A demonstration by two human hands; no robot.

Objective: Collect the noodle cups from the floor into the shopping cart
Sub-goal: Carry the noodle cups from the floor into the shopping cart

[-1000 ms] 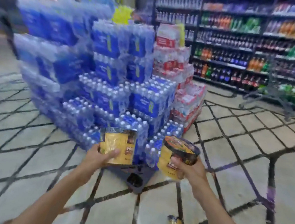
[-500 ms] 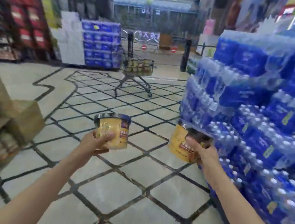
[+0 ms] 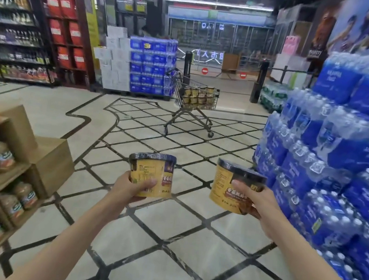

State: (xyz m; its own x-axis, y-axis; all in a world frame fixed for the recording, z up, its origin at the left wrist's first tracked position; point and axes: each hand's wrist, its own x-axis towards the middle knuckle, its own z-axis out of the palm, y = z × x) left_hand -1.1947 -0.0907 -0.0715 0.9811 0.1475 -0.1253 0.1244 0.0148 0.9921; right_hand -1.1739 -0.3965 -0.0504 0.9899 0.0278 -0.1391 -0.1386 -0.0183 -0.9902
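Each hand is clamped on one cup: the left hand (image 3: 132,188) grips a yellow cylindrical noodle cup with a dark foil lid (image 3: 151,174) around its lower wall, held upright, and the right hand (image 3: 256,201) grips a second yellow noodle cup with a dark lid (image 3: 233,187), tilted slightly toward the left. The two cups are held apart at chest level. Compared with one second ago, the view has swung away from the stack of blue shrink-wrapped water-bottle packs (image 3: 343,148), now at 3 o'clock, and the wire shopping cart (image 3: 196,98) has come to 12 o'clock, well apart from the hands across the tiled floor (image 3: 161,267). The cart already carries several similar cups. Judgement: the pickup step is complete and the carry is under way; the remaining requirement is to close on the cart and deposit both cups.
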